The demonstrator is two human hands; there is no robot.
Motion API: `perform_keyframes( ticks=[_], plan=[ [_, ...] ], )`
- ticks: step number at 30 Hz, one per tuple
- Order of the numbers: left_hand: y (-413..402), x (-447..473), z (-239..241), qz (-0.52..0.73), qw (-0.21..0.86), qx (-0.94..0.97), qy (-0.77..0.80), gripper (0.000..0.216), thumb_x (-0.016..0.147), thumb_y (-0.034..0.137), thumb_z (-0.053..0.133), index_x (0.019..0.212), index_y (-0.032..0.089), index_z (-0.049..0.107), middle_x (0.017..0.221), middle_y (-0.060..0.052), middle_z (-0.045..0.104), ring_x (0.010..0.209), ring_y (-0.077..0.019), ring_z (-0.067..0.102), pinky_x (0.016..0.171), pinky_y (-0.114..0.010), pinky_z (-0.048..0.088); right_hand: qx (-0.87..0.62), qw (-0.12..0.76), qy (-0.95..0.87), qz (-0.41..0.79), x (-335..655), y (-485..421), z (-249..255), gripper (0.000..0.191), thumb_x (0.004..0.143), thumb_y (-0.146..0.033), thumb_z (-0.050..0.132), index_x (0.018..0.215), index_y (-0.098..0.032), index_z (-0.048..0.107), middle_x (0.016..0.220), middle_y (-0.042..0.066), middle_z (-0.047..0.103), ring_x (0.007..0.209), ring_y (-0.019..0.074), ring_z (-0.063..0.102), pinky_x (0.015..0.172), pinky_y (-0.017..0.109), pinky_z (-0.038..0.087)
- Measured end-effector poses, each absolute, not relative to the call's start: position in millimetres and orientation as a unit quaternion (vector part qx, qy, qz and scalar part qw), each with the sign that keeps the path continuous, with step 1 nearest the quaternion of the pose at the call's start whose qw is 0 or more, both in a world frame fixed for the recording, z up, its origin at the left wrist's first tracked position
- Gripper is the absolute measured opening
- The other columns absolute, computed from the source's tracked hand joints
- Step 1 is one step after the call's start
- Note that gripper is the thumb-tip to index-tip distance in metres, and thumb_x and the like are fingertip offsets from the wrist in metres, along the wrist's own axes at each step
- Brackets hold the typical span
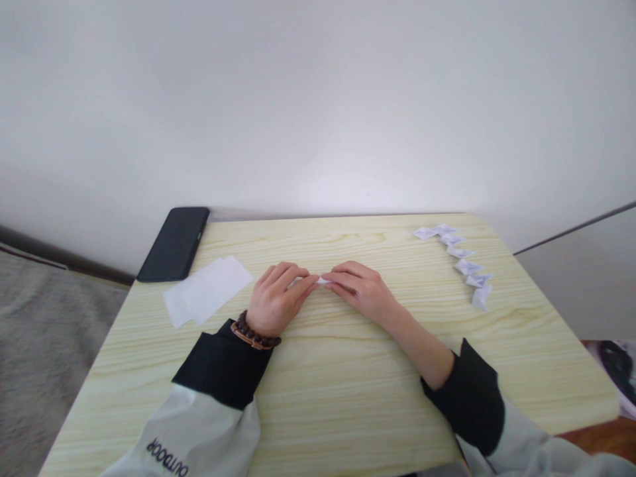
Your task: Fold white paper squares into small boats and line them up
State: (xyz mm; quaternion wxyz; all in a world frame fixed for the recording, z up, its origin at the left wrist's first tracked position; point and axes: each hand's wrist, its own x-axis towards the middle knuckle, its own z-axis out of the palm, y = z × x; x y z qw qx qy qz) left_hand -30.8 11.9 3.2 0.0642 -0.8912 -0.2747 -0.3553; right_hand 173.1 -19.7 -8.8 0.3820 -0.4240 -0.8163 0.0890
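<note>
A small piece of folded white paper (323, 281) is pinched between my two hands over the middle of the table. My left hand (279, 296), with a dark beaded bracelet at the wrist, grips its left end between thumb and fingers. From the other side, my right hand (365, 289) pinches the right end. Only a short strip of the paper shows between the fingertips; its full shape is hidden by the fingers.
Several folded paper boats (468, 267) lie in a curved row at the right of the wooden table (348, 397). Flat white paper sheets (209, 291) overlap on the left, near a black phone (173, 244) at the back left corner. A white wall (318, 119) stands behind.
</note>
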Motion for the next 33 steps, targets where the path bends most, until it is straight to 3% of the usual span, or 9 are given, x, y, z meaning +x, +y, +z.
perform_keyframes(
  ticks=[9,20,26,33],
  plan=[
    [10.4,-30.5,6.5,-0.349,0.078,-0.895,-0.266,0.01,0.082,0.019,0.06,0.089,0.021,0.067,0.078,-0.002,0.067,0.077,-0.0155,0.058,0.069,-0.029,0.045,-0.42,0.357,-0.834,0.025,174.3,-19.5,-6.9,0.02,0.089,-0.029,0.053,0.098,-0.023,0.069,0.089,0.005,0.068,0.078,0.015,0.059,0.071,0.029,0.048],
    [9.9,-28.7,7.4,-0.345,0.075,-0.893,-0.28,0.007,0.083,0.021,0.059,0.082,0.02,0.066,0.066,-0.001,0.06,0.074,-0.0155,0.057,0.068,-0.029,0.044,-0.428,0.357,-0.83,0.039,171.7,-20.4,-5.4,0.02,0.09,-0.029,0.051,0.091,-0.023,0.07,0.086,0.004,0.068,0.075,0.0155,0.058,0.071,0.03,0.047],
    [14.8,-34.6,3.2,-0.369,0.064,-0.876,-0.305,0.01,0.079,0.027,0.065,0.073,0.019,0.066,0.065,0.0,0.062,0.069,-0.0142,0.058,0.064,-0.027,0.044,-0.457,0.43,-0.775,0.081,169.4,-21.1,-1.2,0.02,0.086,-0.032,0.056,0.079,-0.021,0.072,0.069,0.003,0.065,0.065,0.0136,0.059,0.062,0.026,0.049],
    [16.4,-37.1,2.7,-0.379,0.009,-0.867,-0.323,0.027,0.077,0.033,0.067,0.056,0.017,0.057,0.057,0.0,0.058,0.061,-0.0125,0.053,0.058,-0.026,0.043,-0.467,0.451,-0.736,0.193,169.0,-21.4,0.1,0.014,0.082,-0.027,0.061,0.077,-0.018,0.07,0.07,0.003,0.066,0.063,0.0111,0.059,0.057,0.022,0.047]
  ],
)
